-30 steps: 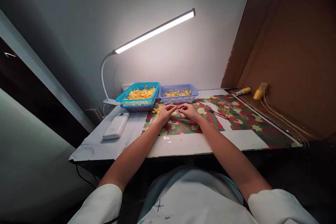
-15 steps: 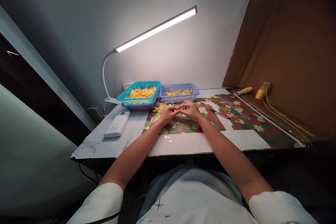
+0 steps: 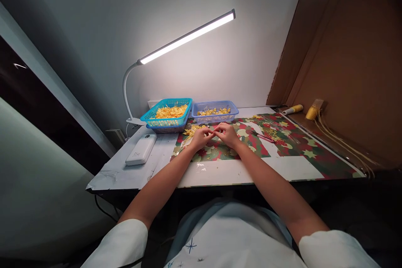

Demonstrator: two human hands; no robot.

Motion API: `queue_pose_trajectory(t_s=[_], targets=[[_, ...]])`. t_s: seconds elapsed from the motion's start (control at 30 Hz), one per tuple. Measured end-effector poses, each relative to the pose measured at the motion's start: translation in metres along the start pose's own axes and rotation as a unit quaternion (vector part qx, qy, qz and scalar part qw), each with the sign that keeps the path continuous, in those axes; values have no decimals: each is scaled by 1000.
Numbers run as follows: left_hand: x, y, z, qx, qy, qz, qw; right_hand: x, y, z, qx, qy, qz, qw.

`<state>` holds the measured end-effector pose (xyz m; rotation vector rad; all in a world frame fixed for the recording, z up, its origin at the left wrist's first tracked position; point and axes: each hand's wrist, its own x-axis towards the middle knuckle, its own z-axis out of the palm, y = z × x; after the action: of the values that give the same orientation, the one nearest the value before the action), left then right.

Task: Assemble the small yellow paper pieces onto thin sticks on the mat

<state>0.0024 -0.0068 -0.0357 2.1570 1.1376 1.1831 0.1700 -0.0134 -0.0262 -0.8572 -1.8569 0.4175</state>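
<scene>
Over the patterned table cover (image 3: 260, 148), my left hand (image 3: 201, 138) and my right hand (image 3: 228, 135) meet fingertip to fingertip. Both are closed in a pinch. Whatever lies between the fingers is too small to make out. Beside my left hand is a small heap of yellow strips (image 3: 190, 132) on the cover. Behind the hands, a purple-blue basket (image 3: 230, 111) holds gold-yellow pieces (image 3: 213, 111). To its left, a turquoise basket (image 3: 150, 114), full of yellow-orange strips (image 3: 172, 112), rests on another basket.
A lit desk lamp (image 3: 188, 37) arches above the table from the left. A white power bank (image 3: 141, 150) lies at left. Toward the right are a pink-handled tool (image 3: 263, 136) and yellow scraps (image 3: 275, 135). A cardboard panel (image 3: 339, 50) stands at far right, with a yellow-and-white tube (image 3: 293, 109) near its foot.
The view has tilted up very slightly. Both hands stay together in nearly the same place, with small finger shifts, the right hand's fingers a little lower.
</scene>
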Motion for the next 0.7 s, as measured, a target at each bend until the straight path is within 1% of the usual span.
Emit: queue_pose_trajectory(t_s=[0.1, 0.2, 0.27, 0.33, 0.43, 0.57, 0.7], targets=[[0, 4, -1, -32, 1, -12, 999, 1, 0, -1, 70, 9, 74, 995], [0, 7, -1, -65, -3, -30, 997, 3, 1, -3, 132, 12, 148, 980], [-1, 8, -2, -74, -7, -35, 997, 4, 0, -6, 158, 20, 181, 970], [-1, 8, -2, -72, -8, -37, 997, 6, -1, -8, 176, 25, 199, 964], [-1, 9, -3, -64, -8, -43, 997, 5, -5, -11, 171, 11, 185, 968], [-1, 10, -3, -62, -9, -40, 997, 3, -9, -13, 104, -6, 133, 986], [-1, 10, -3, -102, -11, -64, 993, 1, -6, -13, 63, -1, 105, 992]])
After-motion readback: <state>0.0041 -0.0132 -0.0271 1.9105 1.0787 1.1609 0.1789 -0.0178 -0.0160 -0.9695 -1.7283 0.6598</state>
